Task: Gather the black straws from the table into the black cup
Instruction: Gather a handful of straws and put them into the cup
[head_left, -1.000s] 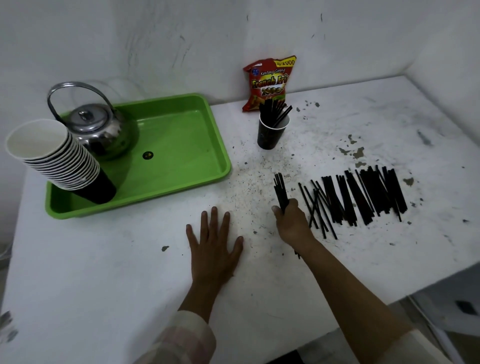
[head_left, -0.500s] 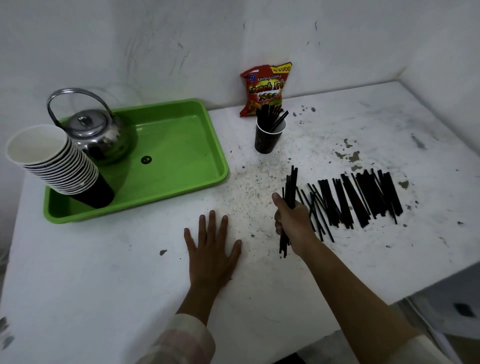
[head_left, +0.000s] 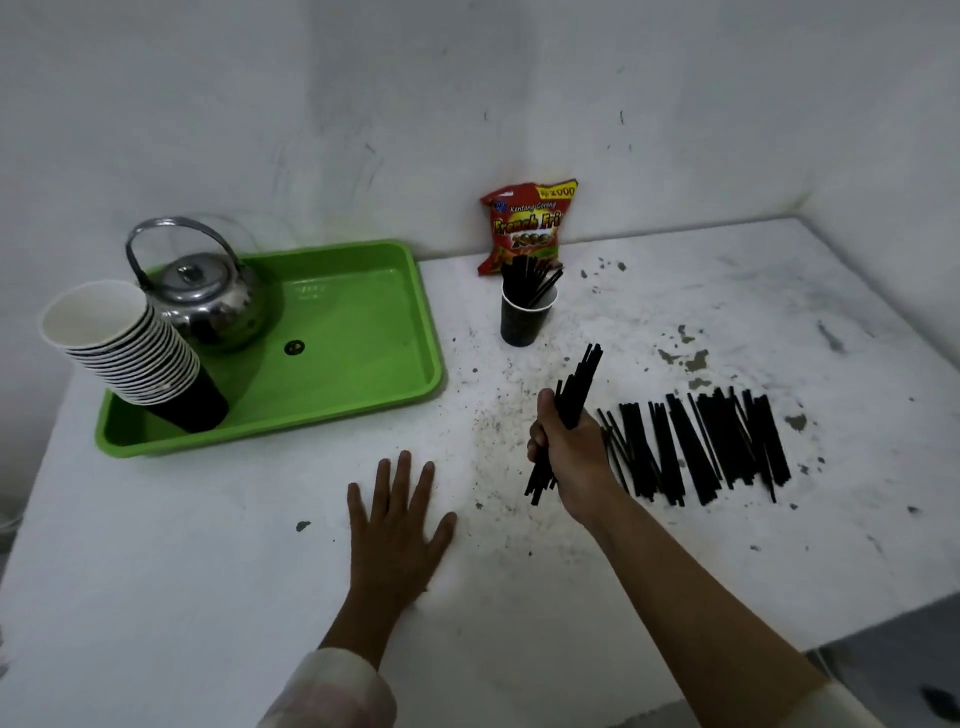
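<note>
Right hand fisted around one bundle of black straws, raised off the table, tips angled toward the one black cup beyond it. Cup already holds several straws. Loose straws, too many to count, lie right of that hand. Left hand flat, fingers spread, empty.
</note>
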